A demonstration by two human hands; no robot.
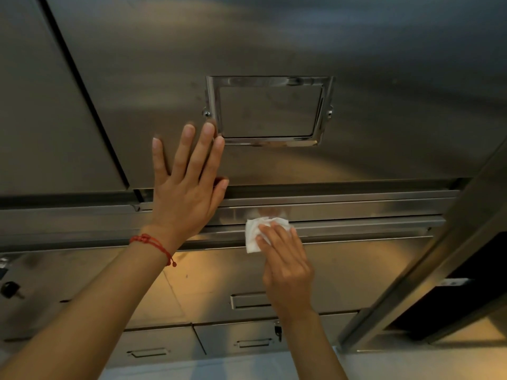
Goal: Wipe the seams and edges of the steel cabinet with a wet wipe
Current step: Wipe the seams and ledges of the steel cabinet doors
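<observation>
Left hand (189, 185): flat, fingers straight and spread, palm laid against the cabinet (301, 45) door, fingertips just beside the lower left corner of the label frame (270, 111). Red bracelet (153, 244) on that wrist.

Right hand (285, 264): fingers extended, slightly bent, pressing a crumpled white wipe (253, 235) onto the horizontal rail (356, 212) below the door. Wipe sits at the seam, bunched under the fingertips, most of it showing left of the hand.

Below: drawers with recessed handles (249, 300); a key (278, 331) in one lock.
</observation>
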